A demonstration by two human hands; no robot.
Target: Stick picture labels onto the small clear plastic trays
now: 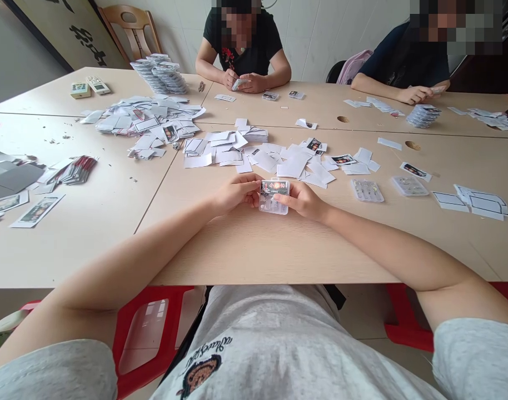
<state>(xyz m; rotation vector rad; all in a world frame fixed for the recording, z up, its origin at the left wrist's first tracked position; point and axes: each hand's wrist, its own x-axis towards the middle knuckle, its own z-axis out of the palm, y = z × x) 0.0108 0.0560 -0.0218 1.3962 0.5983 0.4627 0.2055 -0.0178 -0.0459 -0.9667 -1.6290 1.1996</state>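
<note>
**A:** Where could we slip up here?

**B:** Look at the clear case (274,204) first. It's in front of us, between both hands, over the table (237,250). We can't tell whether it's touching the wood.

**A:** How are our fingers placed?

**B:** The left hand (237,193) has its fingers curled closed against the case's left side. The right hand (303,200) has its fingers closed on the right side, so both have hold of it.

**A:** So what's the risk?

**B:** The plastic looks smooth, so a light grip could let it slide and drop. Uneven pressure could also shift the printed card (274,189) inside.

**A:** And nearby?

**B:** Loose paper slips (291,165) lie just ahead of our hands, and two other cases (367,190) sit to the right. A careless elbow or wrist could scatter them.
</note>
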